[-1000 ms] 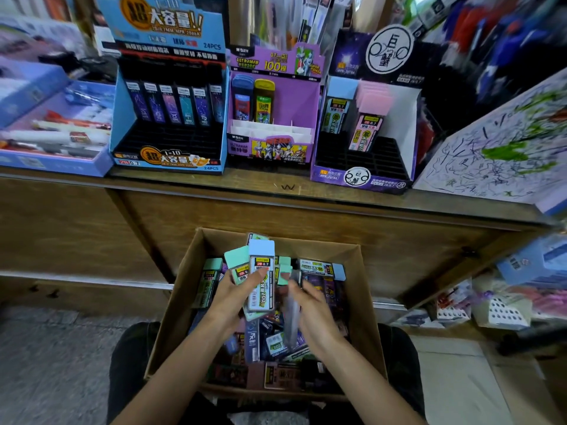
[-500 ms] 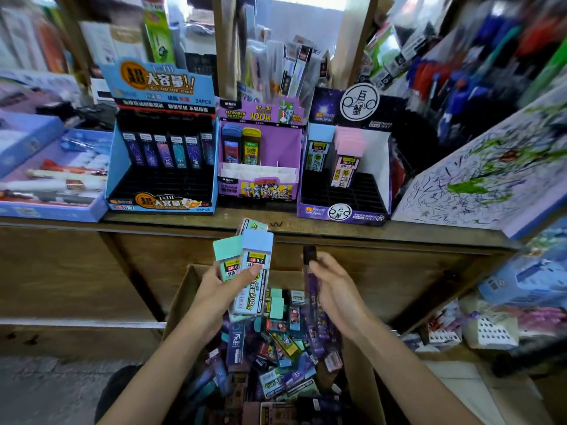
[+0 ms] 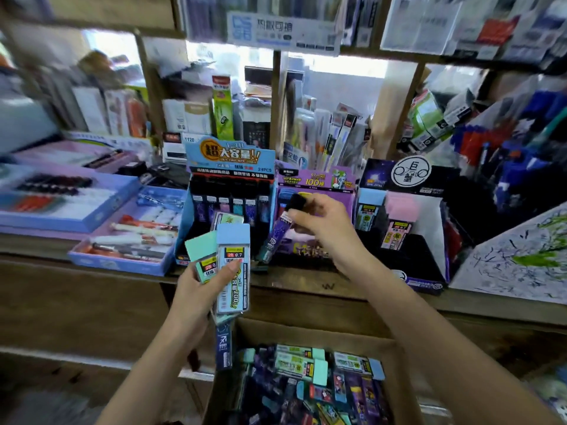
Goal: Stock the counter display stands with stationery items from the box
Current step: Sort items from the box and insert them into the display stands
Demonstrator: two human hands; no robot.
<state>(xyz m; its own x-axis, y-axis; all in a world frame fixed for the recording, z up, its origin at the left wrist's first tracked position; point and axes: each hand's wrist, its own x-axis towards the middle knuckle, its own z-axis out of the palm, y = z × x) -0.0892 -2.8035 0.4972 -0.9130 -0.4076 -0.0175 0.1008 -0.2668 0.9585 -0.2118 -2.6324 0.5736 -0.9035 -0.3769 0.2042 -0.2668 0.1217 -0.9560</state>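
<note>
Head view: we record the left hand (image 3: pixel 196 289) raised before the counter (image 3: pixel 291 283) edge, fingers and thumb curled round a fanned bundle of flat lead cases. Foremost is a blue-capped case (image 3: pixel 233 265) marked 2B 0.7. A green-capped case (image 3: pixel 199 256) lies just behind it to the left, a third pale case shows above both, and a dark blue case (image 3: pixel 224 345) hangs below the hand.

The right hand (image 3: pixel 322 228) is held higher and to the right, well apart from the left. Its thumb and fingertips pinch a purple lead tube (image 3: pixel 277 231) just below the black cap. The tube is tilted, cap up and to the right, lower end down and to the left. It hangs in front of the purple display stand (image 3: pixel 316 179). We cannot tell whether it touches any stand.

Three stands sit side by side on the counter. The blue display stand (image 3: pixel 230 156) carries a row of dark tubes upright along its back. The purple display stand is in the middle. The dark display stand (image 3: pixel 383 179), at right, holds pastel-capped cases (image 3: pixel 399 225) upright at its rear.

The cardboard box (image 3: pixel 306 334) sits below the counter at the bottom of the frame, holding a loose heap of mixed cases and tubes.

A blue tray (image 3: pixel 122 263) of pens lies just left of the blue display stand. A scribbled sheet (image 3: pixel 521 259) leans at far right. The shelves behind are too blurred to itemise.
</note>
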